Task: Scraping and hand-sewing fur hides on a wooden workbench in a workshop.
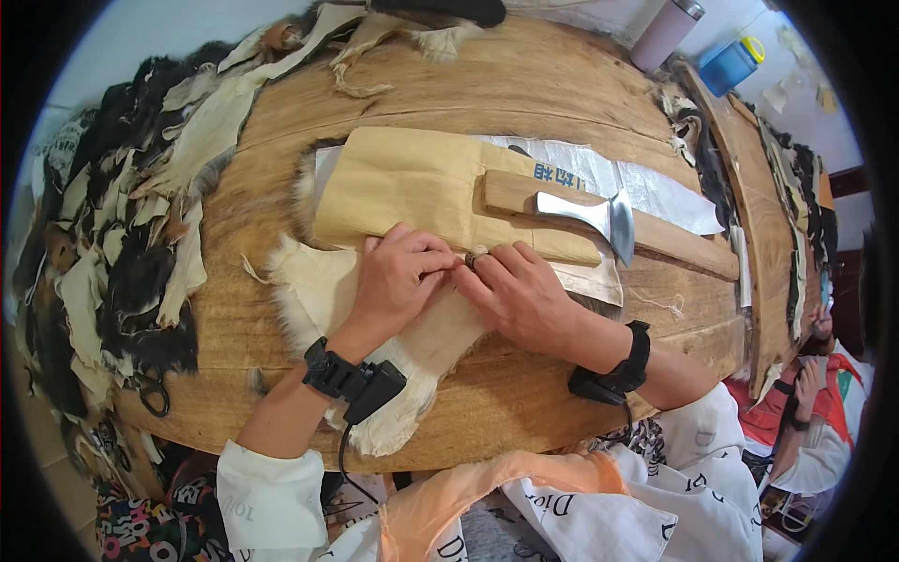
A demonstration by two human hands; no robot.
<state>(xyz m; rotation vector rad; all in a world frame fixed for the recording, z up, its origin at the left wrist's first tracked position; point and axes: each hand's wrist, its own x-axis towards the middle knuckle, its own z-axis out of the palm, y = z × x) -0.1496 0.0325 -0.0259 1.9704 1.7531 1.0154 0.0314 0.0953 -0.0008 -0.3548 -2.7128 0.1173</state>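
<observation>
My left hand [405, 274] and my right hand [508, 286] meet at the upper part of a cream fur-edged hide [375, 412], just below a folded yellow paper pattern [393, 183]. Both have their fingers bent and pinched close together; what is between the fingertips is too small to make out. A small dark ringed object [473, 259] shows at my right fingers. On the paper lie a long wooden bar [684, 251] and a curved metal blade tool [618, 229]. A white sheet [655, 192] shows beneath them.
Piles of black and cream fur scraps [112, 234] line the left. A pink flask [665, 37] and blue jar [726, 66] stand at the back right. A wooden plank [757, 300] runs along the right. Another person's arm [801, 403] is at the far right.
</observation>
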